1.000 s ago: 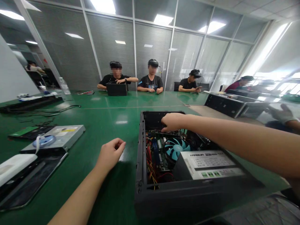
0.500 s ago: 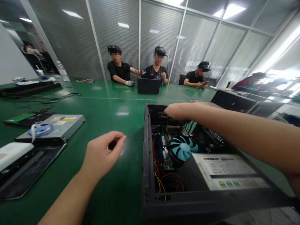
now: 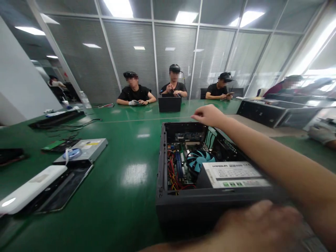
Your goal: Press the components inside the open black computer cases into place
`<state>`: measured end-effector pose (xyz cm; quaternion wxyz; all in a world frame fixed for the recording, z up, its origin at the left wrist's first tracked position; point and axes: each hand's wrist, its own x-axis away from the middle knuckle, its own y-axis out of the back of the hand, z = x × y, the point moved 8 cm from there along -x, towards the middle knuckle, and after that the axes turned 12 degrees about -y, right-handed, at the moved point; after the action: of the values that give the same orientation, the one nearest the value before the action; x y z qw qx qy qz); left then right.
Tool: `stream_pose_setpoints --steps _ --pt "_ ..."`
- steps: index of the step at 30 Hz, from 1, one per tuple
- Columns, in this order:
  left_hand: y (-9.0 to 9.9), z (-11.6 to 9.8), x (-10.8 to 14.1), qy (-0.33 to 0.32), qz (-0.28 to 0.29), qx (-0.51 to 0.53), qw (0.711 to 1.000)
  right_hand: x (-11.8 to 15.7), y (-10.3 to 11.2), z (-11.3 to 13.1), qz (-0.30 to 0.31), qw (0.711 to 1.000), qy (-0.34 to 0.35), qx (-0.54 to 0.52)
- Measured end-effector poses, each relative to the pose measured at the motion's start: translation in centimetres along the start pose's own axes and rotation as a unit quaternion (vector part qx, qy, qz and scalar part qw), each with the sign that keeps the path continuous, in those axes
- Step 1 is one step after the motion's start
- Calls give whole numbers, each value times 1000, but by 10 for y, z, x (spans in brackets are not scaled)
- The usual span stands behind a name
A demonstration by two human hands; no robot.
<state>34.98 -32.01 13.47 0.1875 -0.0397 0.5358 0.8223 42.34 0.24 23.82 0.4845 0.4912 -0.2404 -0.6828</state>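
An opened black computer case (image 3: 189,206) lies on the green table (image 3: 126,147), showing a teal fan (image 3: 201,159), a labelled power supply (image 3: 233,171) and coloured cables. Over the far edge of the case hangs my right hand (image 3: 208,114), fingers bent and thumb close to them; whether it pinches anything cannot be made out. My left hand (image 3: 258,224) is blurred by motion at the near side of the case, low in the view, and its fingers are smeared.
At left lie an optical drive (image 3: 91,148), a white power strip (image 3: 34,189) and black panels. Another computer case (image 3: 262,112) stands at the right, with a gloved hand (image 3: 321,133) near it. Across the table, people sit around a dark box (image 3: 169,104).
My right hand has come up out of the case to above its far edge. My left hand has gone from the left of the case to its near side. The view has tilted up.
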Motion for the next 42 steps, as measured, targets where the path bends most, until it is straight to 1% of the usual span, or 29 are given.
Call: stream_pose_setpoints --steps 1,2,3,4,5,6,7,8,9,10,12,13,14,15,16,17,18,19,20,22,25,27,29,31,34,37,39,42 --pt "-22 12 -2 21 54 -6 998 9 12 -13 -23 999 -13 -25" --pt "-41 20 -1 10 92 -1 996 21 23 -31 -54 995 -40 -71" --pt "-58 29 6 1 126 7 992 34 30 -53 -90 983 -81 -137" --pt "-72 40 16 0 153 14 988 49 32 -79 -123 959 -132 -218" --pt "-83 52 27 11 168 16 986 65 27 -107 -152 921 -190 -303" --pt "-93 66 40 34 177 15 984 80 16 -131 -167 886 -236 -363" --pt "-101 81 54 65 179 11 982 93 1 -151 -174 859 -273 -397" --pt "-108 97 67 100 176 6 979 103 -14 -164 -170 852 -293 -399" --pt "-114 112 79 135 168 0 977 109 -29 -171 -158 858 -301 -386" --pt "-118 129 91 167 157 -5 973 113 -43 -175 -140 867 -301 -371" --pt "-123 166 116 235 134 -9 963 114 -70 -172 -85 892 -278 -346" --pt "-124 188 130 281 131 -6 951 113 -82 -166 -53 904 -260 -335" --pt "-125 213 147 339 136 0 931 112 -90 -160 -24 914 -242 -324" --pt "-128 238 169 418 161 19 894 111 -97 -153 2 924 -223 -310" --pt "-131 261 198 513 198 47 834 110 -101 -145 23 934 -205 -293" --pt "-131 277 217 554 213 52 803 109 -103 -139 40 941 -188 -279" --pt "-129 289 233 575 223 52 786 108 -104 -133 56 945 -174 -271" --pt "-126 296 247 588 227 47 775 108 -104 -128 71 947 -163 -268" --pt "-122 299 260 597 220 33 771 108 -104 -123 85 948 -154 -267" --pt "-115 292 286 610 203 13 766 109 -103 -117 109 948 -143 -264" --pt "-104 262 322 616 187 10 765 111 -107 -112 139 948 -132 -254" --pt "-92 243 342 624 168 9 763 113 -112 -111 164 945 -129 -250" --pt "-78 228 361 649 148 20 746 116 -121 -111 190 941 -130 -248" --pt "-68 218 375 674 125 39 727 119 -128 -110 212 937 -129 -245" --pt "-61 205 383 694 71 62 714 122 -135 -107 231 933 -127 -246" --pt "-59 196 383 703 11 81 706 124 -138 -104 246 928 -130 -248" --pt "-60 193 380 698 -17 107 708 125 -138 -104 248 927 -132 -248" --pt "-60 192 373 674 -39 151 722 125 -137 -105 240 930 -132 -245"
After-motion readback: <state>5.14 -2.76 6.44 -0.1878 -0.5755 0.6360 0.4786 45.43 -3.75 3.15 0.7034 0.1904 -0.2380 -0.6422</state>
